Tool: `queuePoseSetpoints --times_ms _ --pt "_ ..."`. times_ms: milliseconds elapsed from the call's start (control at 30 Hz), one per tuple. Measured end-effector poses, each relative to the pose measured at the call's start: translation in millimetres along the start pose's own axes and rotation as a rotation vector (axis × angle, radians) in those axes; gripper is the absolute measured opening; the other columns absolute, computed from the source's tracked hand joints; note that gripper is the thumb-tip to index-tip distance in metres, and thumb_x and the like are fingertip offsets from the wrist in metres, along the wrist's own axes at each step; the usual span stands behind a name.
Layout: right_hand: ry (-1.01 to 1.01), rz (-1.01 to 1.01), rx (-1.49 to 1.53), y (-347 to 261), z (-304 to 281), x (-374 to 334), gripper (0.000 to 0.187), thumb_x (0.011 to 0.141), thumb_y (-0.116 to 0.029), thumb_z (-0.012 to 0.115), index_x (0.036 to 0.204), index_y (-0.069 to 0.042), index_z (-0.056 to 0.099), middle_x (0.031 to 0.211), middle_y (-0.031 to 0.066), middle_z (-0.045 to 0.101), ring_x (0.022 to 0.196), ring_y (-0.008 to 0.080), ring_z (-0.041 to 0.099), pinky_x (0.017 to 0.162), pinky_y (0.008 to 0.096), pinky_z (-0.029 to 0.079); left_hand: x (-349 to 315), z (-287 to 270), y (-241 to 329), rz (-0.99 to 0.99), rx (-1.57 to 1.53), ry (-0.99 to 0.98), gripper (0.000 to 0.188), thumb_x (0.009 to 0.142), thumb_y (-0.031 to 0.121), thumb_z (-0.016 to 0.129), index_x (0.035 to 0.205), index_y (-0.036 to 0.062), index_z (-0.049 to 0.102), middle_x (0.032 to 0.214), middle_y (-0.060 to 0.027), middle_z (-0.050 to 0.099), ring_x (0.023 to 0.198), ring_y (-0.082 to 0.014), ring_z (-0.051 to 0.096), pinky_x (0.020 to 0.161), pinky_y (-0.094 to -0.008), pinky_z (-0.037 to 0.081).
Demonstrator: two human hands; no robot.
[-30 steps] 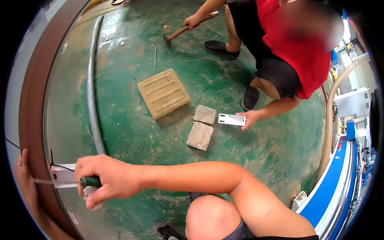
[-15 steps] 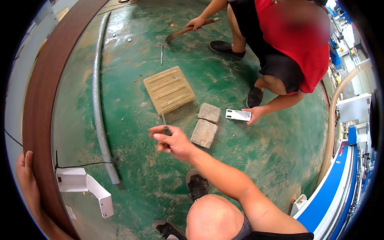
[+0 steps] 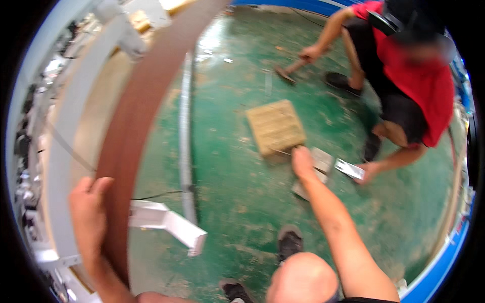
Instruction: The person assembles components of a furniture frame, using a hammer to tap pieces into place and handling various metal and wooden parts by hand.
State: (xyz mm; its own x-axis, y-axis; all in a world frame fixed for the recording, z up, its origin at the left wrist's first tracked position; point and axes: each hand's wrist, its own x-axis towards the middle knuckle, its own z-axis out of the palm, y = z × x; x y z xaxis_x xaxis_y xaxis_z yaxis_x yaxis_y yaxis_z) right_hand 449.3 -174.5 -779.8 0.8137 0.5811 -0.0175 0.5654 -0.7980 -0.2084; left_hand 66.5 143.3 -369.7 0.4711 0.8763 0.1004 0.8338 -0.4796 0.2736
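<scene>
My left hand [image 3: 90, 214] grips the edge of a long brown board [image 3: 134, 111] on the left; its far fingers are hidden. My right hand [image 3: 303, 162] is closed at the near right corner of a yellowish ribbed slab [image 3: 277, 126] on the floor. A thin metal rod [image 3: 281, 151] sticks out leftward from its fingers. Blur hides what kind of tool it is. Two grey bricks [image 3: 322, 157] lie partly behind my right hand and forearm. Opposite me, a person in red holds a hammer [image 3: 287, 73] and a white slotted metal piece [image 3: 349, 169].
A long grey pipe [image 3: 186, 136] lies on the green floor [image 3: 237, 202] beside the board. At its near end stands a bent white metal bracket [image 3: 177, 226], with a black cord [image 3: 159, 195] behind it. A thin L-shaped rod [image 3: 268, 82] lies beyond the slab.
My view has turned left, so the scene sits farther right. My right hand has reached toward the slab's near corner, and the rod now points sideways. The person's hammer head has tilted.
</scene>
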Motion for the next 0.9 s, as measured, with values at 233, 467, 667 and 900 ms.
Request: queuePoseSetpoints --times_ms 233,467,667,900 --pt "0.024 0.011 -0.082 2 -3 -11 0.012 0.093 -0.009 0.053 0.096 -0.006 0.064 0.095 0.0171 0.065 0.092 0.0367 0.067 0.077 0.0483 0.056 -8 -3 32 0.033 -0.122 0.003 0.059 0.088 0.043 0.079 0.073 -0.0062 0.05 0.066 -0.0284 0.048 0.063 -0.0398 0.031 0.057 -0.0463 0.041" --pt "-0.079 0.155 0.308 -53 3 -36 0.028 0.076 -0.009 0.07 0.101 0.0 0.06 0.098 0.026 0.066 0.099 0.0456 0.064 0.087 0.0536 0.052 -11 -21 43 0.124 -0.049 -0.031 0.058 0.089 0.044 0.077 0.076 -0.0064 0.051 0.07 -0.0302 0.049 0.064 -0.0397 0.033 0.057 -0.0453 0.042" --pt "-0.249 -0.285 0.632 -151 33 -87 0.031 0.08 -0.012 0.068 0.107 0.001 0.061 0.11 0.0262 0.062 0.107 0.0466 0.059 0.093 0.0527 0.049 -3 -23 41 0.081 -0.056 -0.048 0.064 0.092 0.05 0.073 0.075 -0.005 0.045 0.066 -0.0213 0.034 0.064 -0.0244 0.028 0.056 -0.0429 0.037" --pt "-0.636 -0.331 0.621 -190 20 -148 0.02 0.09 -0.008 0.055 0.109 -0.003 0.061 0.114 0.0232 0.059 0.108 0.0444 0.061 0.089 0.0522 0.052 -5 -16 42 0.158 0.039 -0.013 0.06 0.095 0.05 0.069 0.079 -0.0045 0.05 0.068 -0.0188 0.037 0.068 -0.0221 0.033 0.06 -0.0412 0.037"
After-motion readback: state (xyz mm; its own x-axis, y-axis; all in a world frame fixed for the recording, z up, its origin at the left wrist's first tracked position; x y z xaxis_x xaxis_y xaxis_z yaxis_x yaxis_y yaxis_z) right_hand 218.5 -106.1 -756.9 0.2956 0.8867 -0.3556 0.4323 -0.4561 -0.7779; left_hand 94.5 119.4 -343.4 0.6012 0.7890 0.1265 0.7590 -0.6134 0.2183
